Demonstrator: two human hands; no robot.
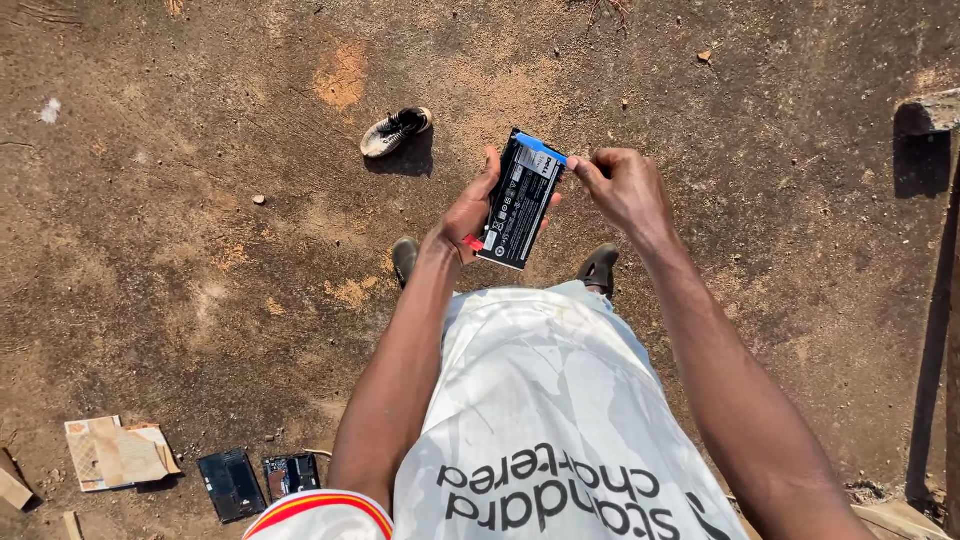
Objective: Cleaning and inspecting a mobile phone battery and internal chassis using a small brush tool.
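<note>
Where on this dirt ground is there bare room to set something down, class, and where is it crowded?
Bare dirt spans the upper left, bordered by the lone black-and-white shoe, and the right side up to the dark shadowed edge. The bottom left is crowded: brown cardboard pieces beside two flat black device panels.

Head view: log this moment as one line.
left hand: holds flat black rectangular battery pack | right hand: pinches its blue top edge | ground: lone shoe, bare dirt

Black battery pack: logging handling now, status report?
Left hand grips black battery pack. Right hand pinches its blue strip. Nothing in the way.
</note>
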